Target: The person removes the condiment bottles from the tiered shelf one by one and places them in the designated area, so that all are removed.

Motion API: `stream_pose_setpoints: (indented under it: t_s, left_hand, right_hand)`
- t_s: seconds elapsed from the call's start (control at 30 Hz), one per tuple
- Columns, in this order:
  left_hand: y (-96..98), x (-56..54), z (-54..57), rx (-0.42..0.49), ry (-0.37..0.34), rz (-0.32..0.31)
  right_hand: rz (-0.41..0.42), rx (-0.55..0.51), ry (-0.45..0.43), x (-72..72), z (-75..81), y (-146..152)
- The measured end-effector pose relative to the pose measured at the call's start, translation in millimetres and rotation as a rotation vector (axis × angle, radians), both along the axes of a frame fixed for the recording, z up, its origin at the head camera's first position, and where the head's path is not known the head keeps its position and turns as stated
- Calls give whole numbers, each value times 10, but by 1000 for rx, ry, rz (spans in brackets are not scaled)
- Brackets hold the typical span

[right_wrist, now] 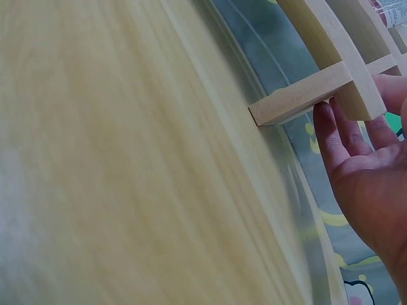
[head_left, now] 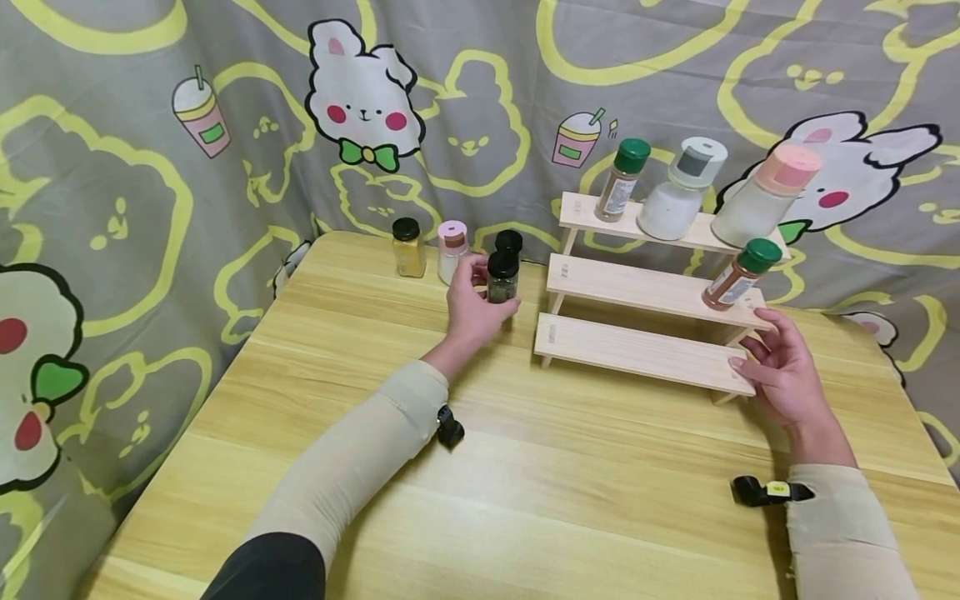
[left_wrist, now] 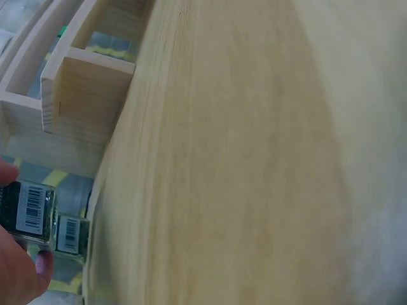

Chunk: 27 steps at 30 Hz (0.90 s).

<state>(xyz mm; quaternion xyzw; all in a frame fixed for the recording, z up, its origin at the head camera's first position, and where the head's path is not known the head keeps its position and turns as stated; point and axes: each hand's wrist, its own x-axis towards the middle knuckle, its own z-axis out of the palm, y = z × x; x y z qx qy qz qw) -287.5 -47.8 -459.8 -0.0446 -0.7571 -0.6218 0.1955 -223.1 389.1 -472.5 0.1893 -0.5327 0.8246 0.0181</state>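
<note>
My left hand (head_left: 472, 310) grips a black-lidded spice jar (head_left: 502, 290) between thumb and fingers, left of the rack. The left wrist view shows the barcode label on this jar (left_wrist: 30, 213). Right behind it stands a second black-lidded jar (head_left: 510, 242), partly hidden. At the right end of a three-tier wooden rack (head_left: 645, 354), my right hand (head_left: 791, 375) holds on, its thumb on the lowest shelf. In the right wrist view, fingers (right_wrist: 334, 130) curl up under the shelf end (right_wrist: 359, 98).
Left of the hand stand a yellow-filled jar (head_left: 408, 254) and a pink-lidded jar (head_left: 452, 242). The top shelf bears a green-lidded jar (head_left: 621, 183), a grey-and-white-lidded one (head_left: 675, 204) and a pink-lidded one (head_left: 757, 212). Another green-lidded jar (head_left: 733, 283) leans on the middle shelf. A patterned curtain (head_left: 480, 108) hangs behind.
</note>
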Motion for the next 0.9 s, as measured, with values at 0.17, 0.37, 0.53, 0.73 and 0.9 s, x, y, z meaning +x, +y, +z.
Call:
stream_pose_setpoints:
  t_s: [0.17,0.37,0.53,0.73,0.9]
  left_hand:
    - [-12,-11,-48,-16,-5,-14]
    - [-19,-17,-120,-41,-19,-17]
    - [-25,-16,-155,-59,-40,-6]
    - [-26,-20,-167,-73,-39,-12]
    - [-13,-28,-181,-81,-45,-13]
  right_hand:
    - [7,-10,2,0,-2,5]
    - [-4,10,2,1,4,2]
    - [-4,17,9,2,8,-1]
    - [4,16,9,0,10,0]
    - [5,13,7,-1,5,1]
